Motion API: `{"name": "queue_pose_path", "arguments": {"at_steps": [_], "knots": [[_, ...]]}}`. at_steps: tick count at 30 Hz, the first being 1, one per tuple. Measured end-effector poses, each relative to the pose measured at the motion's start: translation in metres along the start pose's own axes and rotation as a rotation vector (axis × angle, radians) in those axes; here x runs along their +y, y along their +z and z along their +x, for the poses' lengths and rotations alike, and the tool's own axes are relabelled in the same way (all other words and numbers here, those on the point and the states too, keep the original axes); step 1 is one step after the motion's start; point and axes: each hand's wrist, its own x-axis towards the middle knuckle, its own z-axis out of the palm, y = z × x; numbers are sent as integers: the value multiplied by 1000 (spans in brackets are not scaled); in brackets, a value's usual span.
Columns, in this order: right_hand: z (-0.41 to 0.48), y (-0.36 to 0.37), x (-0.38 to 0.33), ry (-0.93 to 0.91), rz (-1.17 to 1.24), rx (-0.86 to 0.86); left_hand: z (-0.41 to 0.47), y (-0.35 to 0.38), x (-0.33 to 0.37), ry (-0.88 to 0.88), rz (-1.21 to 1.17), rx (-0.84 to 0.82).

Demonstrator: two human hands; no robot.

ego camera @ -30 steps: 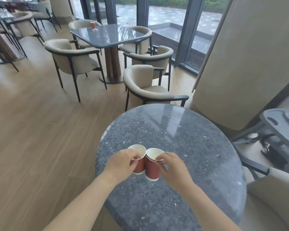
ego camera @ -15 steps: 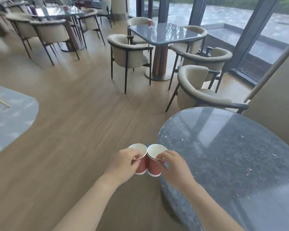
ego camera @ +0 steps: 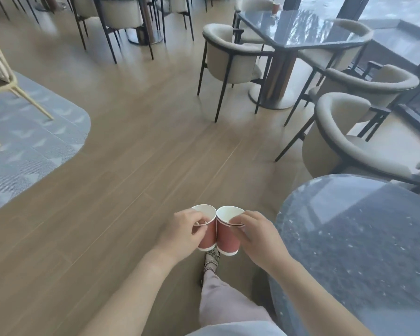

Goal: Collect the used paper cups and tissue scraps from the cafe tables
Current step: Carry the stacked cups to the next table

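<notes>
While I stand beside the round table, the head view lists as follows.

Left hand: forearm enters from the lower left. Thumb and curled fingers pinch the rim and upper wall of a red paper cup, which is white inside and upright.

Right hand: forearm enters from the lower right, mirroring the left. The fingers are hooked over the near rim of a second red paper cup and clamped on it. That rim shows a doubled line, perhaps a nested cup; I cannot tell.

Position: the two cups are side by side with walls touching, held over the wooden floor just off the round table's left edge. Nothing carries them but my fingers. My shoe shows directly below.

Outstanding: one more red cup stands at the far edge of the rectangular table, which is ringed by cream armchairs. No tissue scraps are in view.

Step, by my judgement: this table's cups are collected and are being carried off.

Next move, by my judgement: slip one cup into the other to free a hand. Then walk to the rectangular table, keeping the cups upright in case dregs remain.
</notes>
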Motion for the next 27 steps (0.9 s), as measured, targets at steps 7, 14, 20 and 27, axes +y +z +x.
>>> {"name": "queue_pose_path", "arguments": {"at_steps": [7, 14, 20, 27], "knots": [[135, 5, 44, 117, 68, 21, 154, -23, -13, 21, 134, -87], [276, -32, 94, 160, 74, 98, 316, -46, 6, 70, 147, -147], [376, -42, 114, 145, 81, 92, 414, -68, -8, 65, 105, -110], [521, -32, 134, 88, 42, 46, 532, -97, -54, -12, 63, -16]]}}
